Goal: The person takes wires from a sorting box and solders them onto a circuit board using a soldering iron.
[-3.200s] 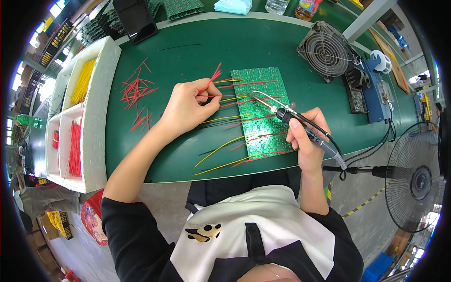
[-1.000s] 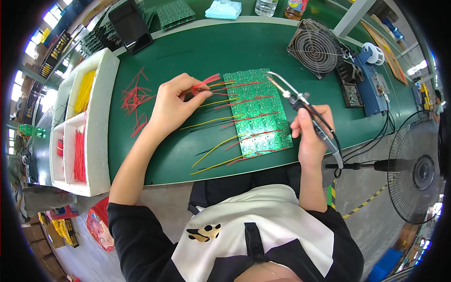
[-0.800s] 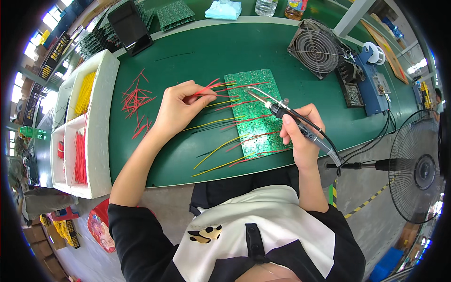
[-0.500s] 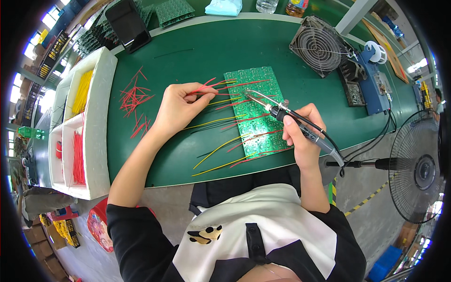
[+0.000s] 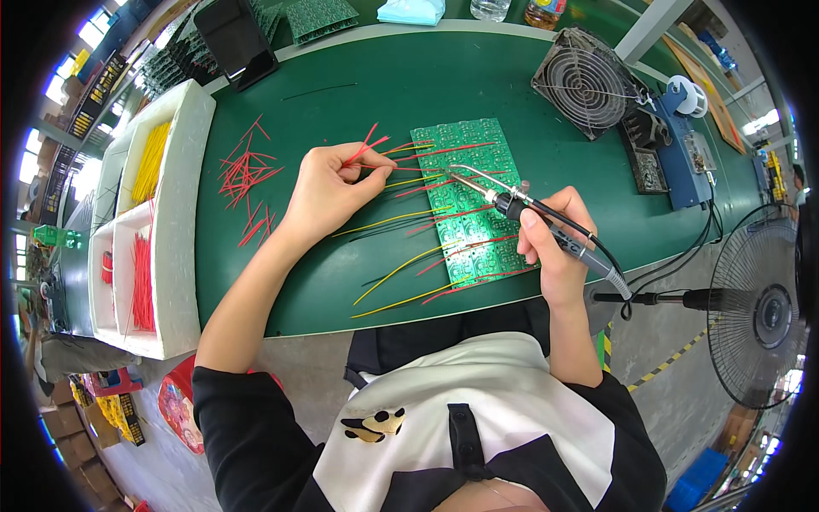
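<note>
A green circuit board panel [image 5: 478, 183] lies on the green bench, with red, yellow and black wires running off its left side. My left hand [image 5: 337, 183], left of the panel, pinches several red wires [image 5: 368, 143] between thumb and fingers; one reaches toward the board. In my right hand [image 5: 554, 243] is a soldering iron [image 5: 546, 224] with a thin metal feed tube fixed alongside. Its tip is over the upper middle of the panel, near the end of a red wire. Whether tip and board touch, I cannot tell.
A white foam box [image 5: 183, 213] with yellow and red wires stands at the left. Loose red wires [image 5: 247, 175] lie beside it. A black phone [image 5: 235, 43] is at the back left. A small square fan [image 5: 584, 84] and a blue soldering station [image 5: 678, 149] are at the right.
The view has shifted slightly. The loose ends of the red wires in my left hand tilt more upright. The soldering iron keeps nearly the same place over the panel.
</note>
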Demonstrator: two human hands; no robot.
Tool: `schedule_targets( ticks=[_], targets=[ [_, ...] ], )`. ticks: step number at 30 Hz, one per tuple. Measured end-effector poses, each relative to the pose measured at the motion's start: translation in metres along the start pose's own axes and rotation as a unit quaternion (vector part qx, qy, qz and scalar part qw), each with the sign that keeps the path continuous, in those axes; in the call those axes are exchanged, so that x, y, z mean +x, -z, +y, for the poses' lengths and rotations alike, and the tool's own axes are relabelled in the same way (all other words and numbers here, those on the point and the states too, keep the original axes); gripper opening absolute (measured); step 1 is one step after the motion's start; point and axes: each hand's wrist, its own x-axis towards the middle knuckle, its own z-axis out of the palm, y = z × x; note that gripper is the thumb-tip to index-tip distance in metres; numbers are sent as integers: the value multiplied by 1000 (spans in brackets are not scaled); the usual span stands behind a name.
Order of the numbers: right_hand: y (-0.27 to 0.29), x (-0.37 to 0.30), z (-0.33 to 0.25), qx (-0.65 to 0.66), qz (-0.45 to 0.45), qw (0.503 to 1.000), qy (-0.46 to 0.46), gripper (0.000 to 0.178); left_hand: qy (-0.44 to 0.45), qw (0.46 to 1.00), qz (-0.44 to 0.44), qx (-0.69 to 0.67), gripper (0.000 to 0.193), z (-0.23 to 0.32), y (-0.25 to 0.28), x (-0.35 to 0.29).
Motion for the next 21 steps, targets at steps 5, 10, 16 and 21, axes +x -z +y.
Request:
schedule_targets(
  ticks=[5,10,16,21],
  targets=[
    [1,0,1,18,14,1000,1,17,16,1000,-2,6,9,4,0,-1],
    [1,0,2,25,14,1000,0,17,5,1000,4,9,10,2,0,-1],
    [1,0,2,13,10,1000,9,18,11,1000,7,20,11,3,0,-1],
    [0,0,1,14,8,1000,11,17,15,1000,10,8,11,6,-2,-1]
  ],
)
